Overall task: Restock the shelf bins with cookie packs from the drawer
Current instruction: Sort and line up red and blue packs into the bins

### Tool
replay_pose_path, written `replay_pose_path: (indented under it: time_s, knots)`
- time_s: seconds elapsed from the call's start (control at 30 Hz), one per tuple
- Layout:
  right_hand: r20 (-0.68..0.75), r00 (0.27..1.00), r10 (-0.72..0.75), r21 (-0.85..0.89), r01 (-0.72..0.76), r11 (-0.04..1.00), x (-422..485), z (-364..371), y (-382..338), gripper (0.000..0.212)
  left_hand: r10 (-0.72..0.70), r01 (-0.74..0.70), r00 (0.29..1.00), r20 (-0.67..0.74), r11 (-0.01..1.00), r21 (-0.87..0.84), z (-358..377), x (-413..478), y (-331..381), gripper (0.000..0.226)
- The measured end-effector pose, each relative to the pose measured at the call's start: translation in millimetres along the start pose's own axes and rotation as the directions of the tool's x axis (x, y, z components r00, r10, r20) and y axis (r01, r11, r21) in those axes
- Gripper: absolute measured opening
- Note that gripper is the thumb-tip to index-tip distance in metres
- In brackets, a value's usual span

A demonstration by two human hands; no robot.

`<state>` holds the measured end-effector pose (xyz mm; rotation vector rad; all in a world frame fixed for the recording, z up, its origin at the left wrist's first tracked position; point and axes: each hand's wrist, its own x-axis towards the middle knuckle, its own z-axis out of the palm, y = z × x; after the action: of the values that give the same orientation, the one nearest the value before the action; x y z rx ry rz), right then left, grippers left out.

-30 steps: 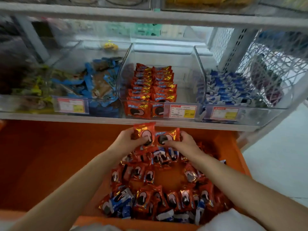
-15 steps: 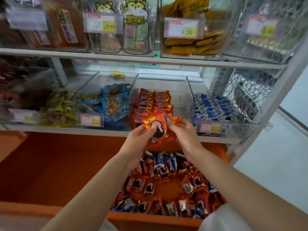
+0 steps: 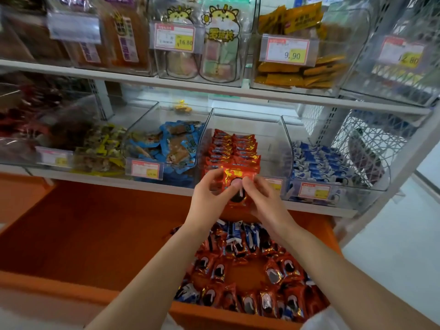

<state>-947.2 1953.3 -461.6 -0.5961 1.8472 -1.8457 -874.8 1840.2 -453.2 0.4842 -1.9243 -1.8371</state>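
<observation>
While both hands sit up at shelf height, it all comes down to one orange pack (image 3: 232, 175) and the bin right behind it.

Head view, the only angle: the left hand (image 3: 209, 194) and right hand (image 3: 264, 201) meet in front of the middle bin (image 3: 285, 148). Fingers (image 3: 215, 177) of the left curl in narrow on the pack's left edge, and the right hand's fingers (image 3: 250, 184) pinch its right side. The pack is held between them, face toward the camera with the cookie picture showing. Whether a second pack hides behind it, I cannot tell.

Here is the key relation. The bin lies dead ahead, just beyond the fingertips, its front lip at about the height of the pack. Inside, two rows (image 3: 233, 148) of matching orange packs stand on edge, running front to back along the left and middle. The bare strip is on the bin's right side, so the right hand looks nearer that gap. My read is that the pack needs to go forward and over the lip, on edge like its neighbours.

Below, the drawer (image 3: 95, 234) stands open, with plenty of orange and a few blue packs (image 3: 250, 270) heaped at its right end. Lots left to move, I would say.
</observation>
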Motion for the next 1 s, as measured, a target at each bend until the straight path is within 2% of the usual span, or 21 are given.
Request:
replay_pose_path:
  time_s: [0.07, 0.13, 0.27, 0.43, 0.57, 0.7, 0.77, 0.87, 0.93, 1.0]
  knots:
    - [0.017, 0.999, 0.035, 0.085, -0.037, 0.996, 1, -1, 2, 0.04, 0.006, -0.007, 1.0, 0.001, 0.999, 0.038, 3, 1, -2, 0.05]
    - [0.017, 0.998, 0.061, 0.16, -0.063, 0.985, 2, -2, 2, 0.033, -0.079, 0.08, 0.997, 0.004, 0.997, -0.018, 4, 4, -3, 0.058]
    - [0.024, 0.997, 0.073, 0.23, -0.076, 0.97, 4, -3, 1, 0.034, -0.278, 0.288, 0.958, 0.076, 0.923, -0.254, 2, 13, -1, 0.047]
    - [0.014, 0.993, 0.118, 0.249, -0.118, 0.961, 4, -3, 2, 0.039, -0.33, 0.356, 0.934, 0.134, 0.87, -0.342, -1, 17, -3, 0.035]
    - [0.007, 0.991, 0.137, 0.256, -0.134, 0.957, 3, -6, 1, 0.031, -0.33, 0.35, 0.937, 0.117, 0.87, -0.348, -1, 17, -3, 0.033]
    - [-0.066, 0.988, 0.137, 0.181, -0.123, 0.976, 3, -5, 2, 0.035, -0.336, 0.332, 0.941, 0.039, 0.893, -0.306, 3, 18, -3, 0.026]
    - [-0.178, 0.98, 0.094, 0.077, -0.081, 0.994, 4, -5, 2, 0.038, -0.351, 0.325, 0.934, -0.059, 0.909, -0.263, 4, 22, -4, 0.024]
    - [-0.351, 0.936, -0.032, -0.069, 0.008, 0.998, 6, -11, -1, 0.028, -0.339, 0.309, 0.918, -0.207, 0.937, -0.165, 1, 27, -8, 0.013]
    - [-0.41, 0.91, -0.067, -0.082, 0.037, 0.996, 8, -18, -3, 0.026, -0.292, 0.284, 0.921, -0.259, 0.956, -0.066, -2, 27, -9, 0.012]
    - [-0.434, 0.899, -0.053, -0.017, 0.051, 0.999, 13, -26, -4, 0.033, -0.239, 0.253, 0.932, -0.271, 0.967, 0.018, -5, 29, -12, 0.019]
